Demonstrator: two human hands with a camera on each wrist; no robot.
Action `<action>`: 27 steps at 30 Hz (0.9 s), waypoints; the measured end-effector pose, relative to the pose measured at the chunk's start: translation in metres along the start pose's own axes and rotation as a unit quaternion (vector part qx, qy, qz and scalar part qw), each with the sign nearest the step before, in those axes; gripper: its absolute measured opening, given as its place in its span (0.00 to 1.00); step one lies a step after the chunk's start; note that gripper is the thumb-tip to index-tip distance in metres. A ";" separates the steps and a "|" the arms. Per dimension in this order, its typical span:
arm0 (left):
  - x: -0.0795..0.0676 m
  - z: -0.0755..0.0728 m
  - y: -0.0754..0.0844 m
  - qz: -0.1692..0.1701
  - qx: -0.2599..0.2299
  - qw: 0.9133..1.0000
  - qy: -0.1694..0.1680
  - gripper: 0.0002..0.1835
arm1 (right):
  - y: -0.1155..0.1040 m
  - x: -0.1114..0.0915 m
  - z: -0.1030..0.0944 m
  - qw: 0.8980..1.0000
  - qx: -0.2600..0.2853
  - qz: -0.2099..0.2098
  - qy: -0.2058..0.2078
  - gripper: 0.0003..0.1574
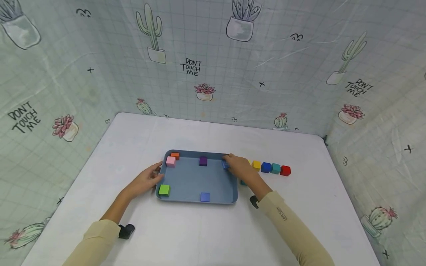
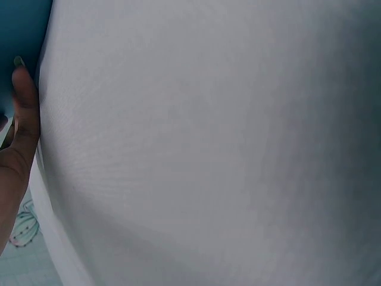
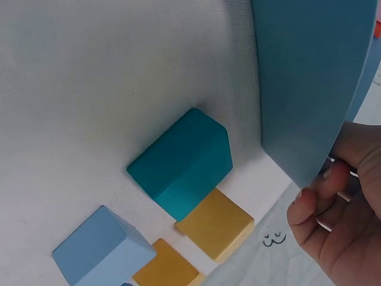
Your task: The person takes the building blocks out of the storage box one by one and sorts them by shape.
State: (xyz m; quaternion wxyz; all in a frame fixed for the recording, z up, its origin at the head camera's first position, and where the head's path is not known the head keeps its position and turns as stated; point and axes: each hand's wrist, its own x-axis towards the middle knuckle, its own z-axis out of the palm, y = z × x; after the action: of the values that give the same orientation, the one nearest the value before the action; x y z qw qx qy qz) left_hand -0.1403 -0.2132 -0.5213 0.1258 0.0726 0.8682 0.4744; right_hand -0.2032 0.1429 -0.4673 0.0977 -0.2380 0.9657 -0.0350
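A blue-grey tray (image 1: 186, 181) lies on the white table. My left hand (image 1: 144, 180) grips its left side, with the thumb at the rim. At the back right corner my right hand (image 1: 239, 167) pinches a blue block (image 1: 225, 164) inside the tray, partly covered by the fingers. In the right wrist view, other curled fingers (image 3: 303, 208) are right at the tray's rim. Also inside are an orange block (image 1: 175, 156), a pink block (image 1: 171, 161), a purple block (image 1: 203, 161), a green block (image 1: 164, 190) and a light blue block (image 1: 205, 197).
Right of the tray, a row holds a yellow block (image 1: 256, 165), a dark blue block (image 1: 266, 167), a teal block (image 1: 275, 168) and a red block (image 1: 285, 170). Another teal block (image 3: 184, 161) stands close to the tray's right wall. Patterned cloth (image 1: 213, 48) surrounds the table.
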 end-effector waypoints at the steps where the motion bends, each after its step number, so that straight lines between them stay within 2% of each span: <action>1: 0.000 0.000 0.000 0.000 0.001 1.000 0.000 0.35 | 0.000 0.000 0.001 1.000 -0.006 -0.004 0.003 0.28; 10: 0.000 0.000 0.000 0.008 0.006 1.000 0.002 0.34 | 0.004 0.000 0.005 0.999 -0.018 -0.016 0.026 0.26; 17: -0.002 -0.001 0.002 0.016 0.012 1.000 0.003 0.34 | 0.005 -0.001 0.005 0.999 -0.025 -0.020 0.028 0.26; 27: -0.002 0.000 0.002 0.007 0.012 1.000 0.004 0.34 | 0.006 0.000 0.010 0.997 -0.057 -0.031 0.048 0.24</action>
State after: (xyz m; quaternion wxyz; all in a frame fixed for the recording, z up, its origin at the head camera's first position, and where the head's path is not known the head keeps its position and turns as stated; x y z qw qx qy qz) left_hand -0.1383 -0.2128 -0.5189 0.1180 0.0783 0.8737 0.4654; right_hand -0.2040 0.1479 -0.4774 0.0368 -0.2715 0.9617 0.0057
